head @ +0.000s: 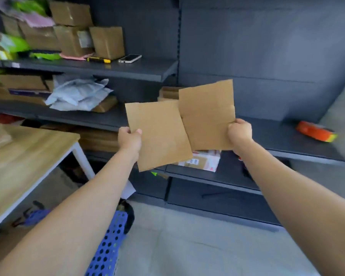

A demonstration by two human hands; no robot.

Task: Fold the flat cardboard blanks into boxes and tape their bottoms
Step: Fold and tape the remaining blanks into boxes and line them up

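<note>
Your left hand (129, 139) pinches one cardboard blank (157, 134) and your right hand (239, 132) grips a second blank (206, 114), both in front of the shelf (277, 136). Park one on the shelf, then open the other with both hands, squaring its corners.

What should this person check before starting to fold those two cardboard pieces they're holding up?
1. Grip of left hand on left cardboard blank: ok.
2. Grip of right hand on right cardboard blank: ok.
3. A hand free for folding: not ok, both hold blanks.
4. The orange tape dispenser in sight, on the shelf: ok.
5. Blanks untorn and uncreased: cannot tell, the view is blurred.
</note>
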